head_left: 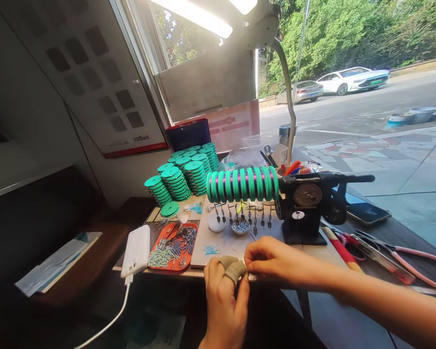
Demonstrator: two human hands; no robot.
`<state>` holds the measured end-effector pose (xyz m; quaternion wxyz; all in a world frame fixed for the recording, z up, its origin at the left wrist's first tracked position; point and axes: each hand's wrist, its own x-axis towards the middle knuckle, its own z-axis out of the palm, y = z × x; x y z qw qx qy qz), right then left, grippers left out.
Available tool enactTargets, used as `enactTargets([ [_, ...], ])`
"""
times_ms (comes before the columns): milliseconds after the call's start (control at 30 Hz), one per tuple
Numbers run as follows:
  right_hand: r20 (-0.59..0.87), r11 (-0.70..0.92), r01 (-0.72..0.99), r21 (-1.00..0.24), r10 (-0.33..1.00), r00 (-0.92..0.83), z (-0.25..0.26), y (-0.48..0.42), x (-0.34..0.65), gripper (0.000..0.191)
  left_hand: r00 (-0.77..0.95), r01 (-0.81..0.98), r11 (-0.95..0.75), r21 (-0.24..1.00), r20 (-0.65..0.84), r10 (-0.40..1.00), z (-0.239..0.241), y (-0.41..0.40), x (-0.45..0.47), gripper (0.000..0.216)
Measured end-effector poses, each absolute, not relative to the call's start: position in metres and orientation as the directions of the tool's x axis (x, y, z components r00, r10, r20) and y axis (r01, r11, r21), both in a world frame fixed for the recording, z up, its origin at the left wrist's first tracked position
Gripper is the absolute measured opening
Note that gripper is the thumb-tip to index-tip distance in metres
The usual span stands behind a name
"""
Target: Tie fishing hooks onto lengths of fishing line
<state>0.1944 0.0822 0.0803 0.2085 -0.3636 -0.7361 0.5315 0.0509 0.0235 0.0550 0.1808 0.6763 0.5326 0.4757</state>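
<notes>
My left hand point(225, 303), tan cloth wraps point(234, 271) around its fingers, is closed in a pinch at the board's front edge. Against it, the bent fingers of my right hand point(271, 257) are pinched too. Whatever lies between the fingertips is too small to make out. Just beyond them stands a winder with a row of green spools point(241, 185) wound with dark and pink line. Several small dark weights point(255, 225) dangle from the spools. Below these sits a small bowl of beads point(240, 227), and short blue pieces point(211, 249) lie left of my hands.
Stacks of green discs point(176, 183) stand at the back left. A red tray point(173, 246) holds small sticks and metal bits, beside a white power bank point(135, 252) with a cable. Rightward are pink-handled pliers point(417, 261), scissors point(352, 245) and a phone point(368, 213). A lamp point(263, 29) hangs overhead.
</notes>
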Motion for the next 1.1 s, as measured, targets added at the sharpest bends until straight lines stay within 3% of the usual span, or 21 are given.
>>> enactTargets([
  [100, -0.068, 0.202, 0.334, -0.921, 0.76, -0.647, 0.082, 0.082, 0.195, 0.013, -0.001, 0.569, -0.365, 0.737, 0.444, 0.896, 0.056, 0.024, 0.048, 0.014],
  [167, -0.006, 0.318, 0.388, -0.865, 0.767, -0.642, 0.082, 0.081, 0.195, 0.013, 0.008, 0.592, -0.363, 0.719, 0.446, 0.895, 0.057, 0.024, 0.046, 0.014],
  [333, 0.131, 0.692, 0.565, -0.45, 0.677, -0.724, 0.079, 0.078, 0.194, 0.013, 0.044, 0.669, -0.419, 0.614, 0.53, 0.847, 0.052, 0.025, 0.046, 0.013],
  [433, 0.112, 0.765, 0.596, -0.244, 0.633, -0.766, 0.081, 0.076, 0.193, 0.012, 0.104, 0.723, -0.474, 0.503, 0.599, 0.794, 0.048, 0.025, 0.045, 0.016],
  [633, 0.187, 0.834, 0.552, 0.005, 0.542, -0.819, 0.08, 0.07, 0.19, 0.007, 0.24, 0.809, -0.501, 0.307, 0.606, 0.759, 0.047, 0.027, 0.04, 0.015],
  [833, 0.306, 0.837, 0.546, 0.049, 0.508, -0.805, 0.07, 0.064, 0.19, 0.009, 0.245, 0.811, -0.496, 0.312, 0.588, 0.771, 0.046, 0.024, 0.039, 0.014],
  [967, 0.301, 0.836, 0.549, 0.019, 0.519, -0.8, 0.062, 0.06, 0.193, 0.018, 0.214, 0.791, -0.51, 0.338, 0.627, 0.749, 0.038, 0.019, 0.04, 0.012],
  [1100, 0.294, 0.825, 0.565, 0.023, 0.534, -0.792, 0.052, 0.058, 0.198, 0.025, 0.242, 0.777, -0.569, 0.27, 0.706, 0.665, 0.026, 0.019, 0.04, 0.01],
])
